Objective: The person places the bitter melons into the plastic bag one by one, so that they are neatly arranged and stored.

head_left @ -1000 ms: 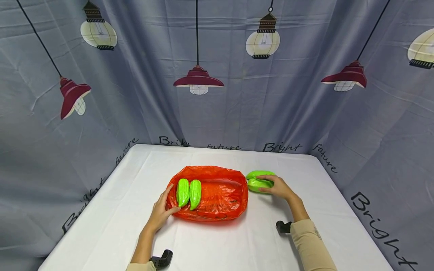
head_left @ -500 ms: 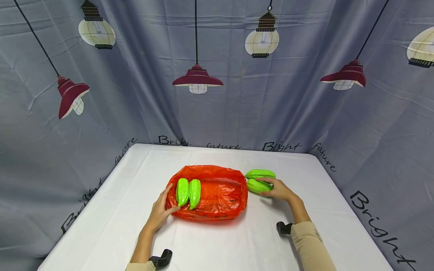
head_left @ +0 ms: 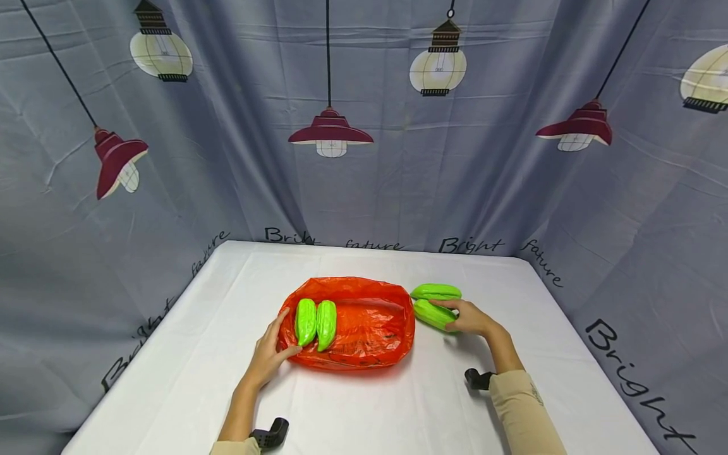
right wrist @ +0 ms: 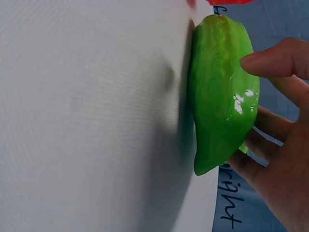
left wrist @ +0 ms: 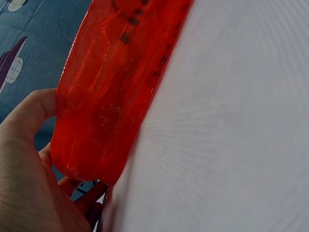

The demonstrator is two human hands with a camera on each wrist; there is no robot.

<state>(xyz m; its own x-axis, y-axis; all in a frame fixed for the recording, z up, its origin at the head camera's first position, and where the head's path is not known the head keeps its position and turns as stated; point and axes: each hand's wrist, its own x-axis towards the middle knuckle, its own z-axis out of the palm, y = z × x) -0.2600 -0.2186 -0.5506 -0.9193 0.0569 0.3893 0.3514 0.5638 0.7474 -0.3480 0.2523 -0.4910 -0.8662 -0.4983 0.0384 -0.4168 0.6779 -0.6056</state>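
Observation:
A red plastic bag lies with its mouth spread wide on the white table. Two ridged green bitter melons rest side by side in its left part. My left hand holds the bag's left end, thumb at the front rim and fingers round the side; the left wrist view shows fingers curled beneath the red plastic. To the bag's right, my right hand holds the nearer of two more bitter melons. In the right wrist view its thumb lies against one side of that melon, fingers behind.
Just behind the held melon lies the other loose bitter melon, close to the bag's right edge. A grey curtain printed with lamps hangs around the table. Each wrist wears a black mount.
The right-hand fingers have shifted off the rear melon to the nearer one, whose right end has swung toward me, parting it from the rear melon. The left hand and bag stay put.

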